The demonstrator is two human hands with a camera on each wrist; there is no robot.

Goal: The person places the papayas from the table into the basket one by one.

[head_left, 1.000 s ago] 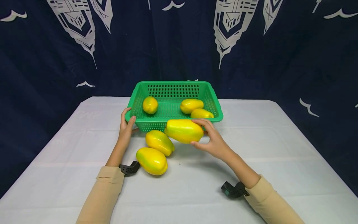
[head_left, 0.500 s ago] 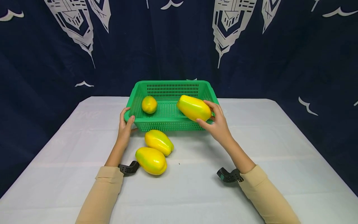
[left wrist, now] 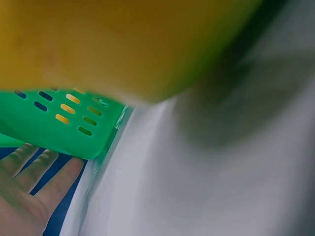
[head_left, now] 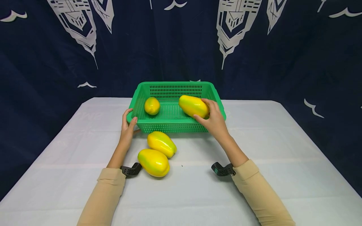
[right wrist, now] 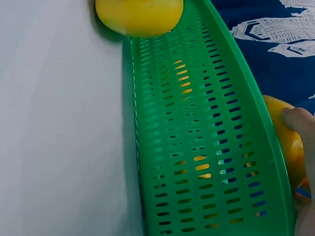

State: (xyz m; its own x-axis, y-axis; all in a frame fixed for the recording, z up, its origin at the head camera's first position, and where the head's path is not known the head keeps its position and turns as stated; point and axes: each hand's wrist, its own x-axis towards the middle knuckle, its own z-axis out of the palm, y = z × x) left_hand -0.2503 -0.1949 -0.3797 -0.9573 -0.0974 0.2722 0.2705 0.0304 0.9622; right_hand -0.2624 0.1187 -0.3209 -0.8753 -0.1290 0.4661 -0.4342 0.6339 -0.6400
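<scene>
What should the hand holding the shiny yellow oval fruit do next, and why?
Perhaps lower that shiny yellow oval fruit gently: the right hand grips it over the green slotted plastic basket, and the left hand touches the basket's corner.

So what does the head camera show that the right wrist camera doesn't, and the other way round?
Only head: the left hand at the basket's left end, and the nearest loose fruit.

Only right wrist: yellow showing through the basket's slots.

Both: the basket, the right hand on its held fruit, the farther loose fruit, the white table and blue cloth.
</scene>
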